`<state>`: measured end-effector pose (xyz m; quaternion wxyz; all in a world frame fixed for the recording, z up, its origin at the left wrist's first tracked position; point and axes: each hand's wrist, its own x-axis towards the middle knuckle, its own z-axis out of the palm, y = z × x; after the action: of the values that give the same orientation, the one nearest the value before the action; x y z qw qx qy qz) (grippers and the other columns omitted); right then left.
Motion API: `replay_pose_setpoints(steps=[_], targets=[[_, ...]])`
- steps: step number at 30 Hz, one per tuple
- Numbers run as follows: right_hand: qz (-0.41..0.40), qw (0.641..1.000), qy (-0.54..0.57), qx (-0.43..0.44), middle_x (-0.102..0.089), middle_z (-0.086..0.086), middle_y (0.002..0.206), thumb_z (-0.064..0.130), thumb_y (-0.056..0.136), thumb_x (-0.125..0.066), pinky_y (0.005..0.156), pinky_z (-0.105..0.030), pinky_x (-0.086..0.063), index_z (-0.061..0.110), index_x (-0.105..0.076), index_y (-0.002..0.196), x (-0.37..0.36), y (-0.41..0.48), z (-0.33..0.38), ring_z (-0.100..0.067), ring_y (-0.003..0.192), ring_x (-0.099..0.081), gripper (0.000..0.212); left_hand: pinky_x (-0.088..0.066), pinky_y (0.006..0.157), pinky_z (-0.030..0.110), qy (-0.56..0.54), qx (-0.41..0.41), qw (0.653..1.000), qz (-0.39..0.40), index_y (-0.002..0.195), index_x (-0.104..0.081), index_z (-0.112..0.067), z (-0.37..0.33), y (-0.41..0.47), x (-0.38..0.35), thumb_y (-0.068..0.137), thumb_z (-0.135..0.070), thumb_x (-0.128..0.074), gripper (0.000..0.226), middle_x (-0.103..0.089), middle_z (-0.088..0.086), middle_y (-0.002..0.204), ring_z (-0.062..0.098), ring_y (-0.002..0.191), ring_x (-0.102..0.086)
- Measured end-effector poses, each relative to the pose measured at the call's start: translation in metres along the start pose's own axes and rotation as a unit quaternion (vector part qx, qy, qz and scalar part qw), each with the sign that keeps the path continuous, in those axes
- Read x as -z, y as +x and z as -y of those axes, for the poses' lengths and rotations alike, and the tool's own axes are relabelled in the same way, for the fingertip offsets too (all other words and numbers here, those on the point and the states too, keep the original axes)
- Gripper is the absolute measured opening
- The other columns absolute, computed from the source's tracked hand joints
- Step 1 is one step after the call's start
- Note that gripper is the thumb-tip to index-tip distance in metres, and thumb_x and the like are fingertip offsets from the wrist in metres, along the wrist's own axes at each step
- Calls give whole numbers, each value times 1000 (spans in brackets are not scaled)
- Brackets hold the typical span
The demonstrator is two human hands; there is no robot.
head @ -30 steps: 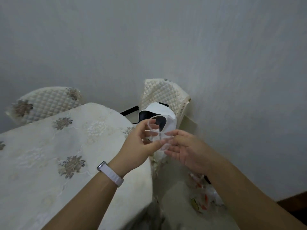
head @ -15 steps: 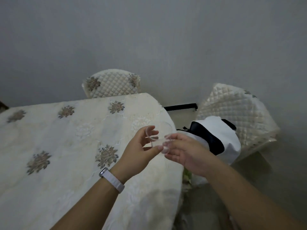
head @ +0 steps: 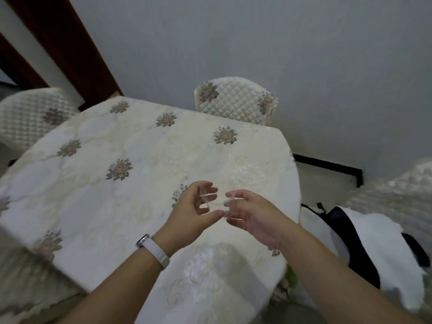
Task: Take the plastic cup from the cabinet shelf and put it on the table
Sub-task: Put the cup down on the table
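Note:
A clear plastic cup [head: 216,202], nearly see-through, lies on its side in the air between both hands, above the right part of the table [head: 121,146]. My left hand [head: 189,212], with a white band on its wrist, pinches the cup's wide end with thumb and fingers. My right hand [head: 252,213] holds the other end with its fingertips. The table wears a cream cloth with embroidered flowers. No cabinet is in view.
Quilted cream chairs stand around the table: one at the far side [head: 236,100], one at the left [head: 30,113], one at the right edge [head: 397,195]. A white and black bag [head: 364,249] lies on the right chair. A dark wooden door frame [head: 63,45] rises at upper left.
The view has swung left, so the table now fills the middle and the bag has slid to the right. Both hands kept hold of the cup and now hover over the tabletop.

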<state>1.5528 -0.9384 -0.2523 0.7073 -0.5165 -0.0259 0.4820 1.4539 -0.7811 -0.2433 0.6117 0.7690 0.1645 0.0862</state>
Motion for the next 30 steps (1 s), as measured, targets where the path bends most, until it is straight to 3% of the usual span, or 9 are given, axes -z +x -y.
replay_pose_setpoints(steps=[5,10,13,17,21,24,30], targets=[[18,997,-67,-17,-66,-6,96,2,75,-67,77,-30,-54,11,-63,110,-14,33,-14,-19,86,-66,36,-53,91,37,-7,24,999,-45,111,-50,-36,29,-4,18,61,-39,-80,58,-62,-8,119,8,111,-61],[7,987,-160,-27,-61,-9,110,-1,82,-63,82,-30,-52,17,-65,109,-21,64,-43,-18,98,-62,32,-54,87,34,-6,47,997,-68,103,-52,-44,72,-4,32,61,-32,-80,52,-62,-7,117,8,109,-62],[4,981,-189,-46,-59,-6,99,-2,80,-62,83,-33,-50,19,-66,98,-21,81,-60,-19,90,-59,28,-54,84,29,-9,65,995,-69,102,-52,-46,102,-2,37,62,-27,-79,51,-62,-8,117,4,106,-62],[-9,968,-245,-51,-63,0,87,1,70,-61,70,-32,-43,20,-66,83,-22,97,-82,-15,68,-53,24,-53,84,26,16,95,993,-62,103,-49,-49,143,-1,42,62,-29,-78,54,-61,-11,119,-4,103,-61],[-7,948,-313,-50,-68,3,99,8,73,-64,63,-28,-44,22,-66,93,-18,110,-103,-15,73,-63,25,-52,83,27,41,120,990,-53,106,-46,-47,176,1,43,62,-30,-78,57,-60,-14,116,-9,102,-59],[-32,940,-335,-53,-70,-1,110,7,78,-66,76,-37,-53,24,-67,103,-15,117,-117,-25,91,-71,30,-51,86,26,38,133,989,-44,106,-44,-53,192,4,40,63,-35,-79,58,-59,-17,120,-7,105,-59],[-61,937,-338,-65,-71,-7,107,7,74,-63,78,-37,-53,22,-67,107,-10,123,-133,-25,93,-70,36,-50,85,28,36,138,989,-44,103,-45,-55,210,6,34,62,-32,-77,57,-61,-14,115,-4,101,-61]])
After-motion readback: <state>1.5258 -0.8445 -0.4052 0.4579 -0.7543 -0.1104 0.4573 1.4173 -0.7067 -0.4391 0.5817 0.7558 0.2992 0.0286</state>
